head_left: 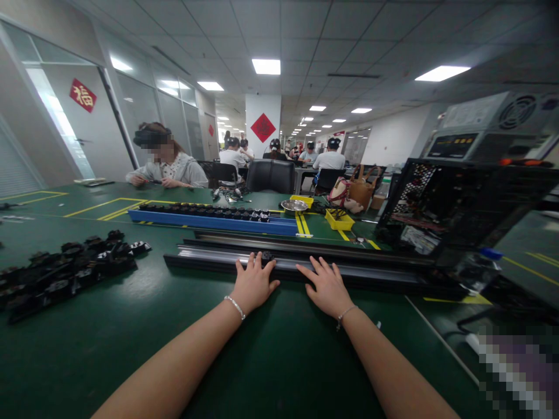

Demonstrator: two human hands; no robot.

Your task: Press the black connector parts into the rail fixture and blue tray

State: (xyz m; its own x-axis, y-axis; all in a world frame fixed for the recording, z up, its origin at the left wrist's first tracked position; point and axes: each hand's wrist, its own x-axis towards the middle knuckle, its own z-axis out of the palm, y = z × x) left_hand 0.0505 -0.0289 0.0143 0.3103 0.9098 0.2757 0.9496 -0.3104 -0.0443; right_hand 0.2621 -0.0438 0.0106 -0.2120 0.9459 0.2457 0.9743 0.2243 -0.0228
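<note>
A long black rail (371,275) with a shiny channel lies lengthwise across the green table in front of me. On its near edge rests my left hand (254,285), fingers spread, fingertips beside a small black part (267,256) sitting in the channel. My right hand (326,285) lies to the right on the same rail, its fingers also apart and holding nothing. Just behind runs a second dark rail (305,247). A heap of black parts (74,267) spreads over the table at the left.
Beyond the rails stands a blue tray (209,223) with rows of black parts. A yellow bin (339,220) and a metal dish (294,205) sit farther back. An opened computer case (419,209) blocks the right side. Across the table a person (168,163) sits working.
</note>
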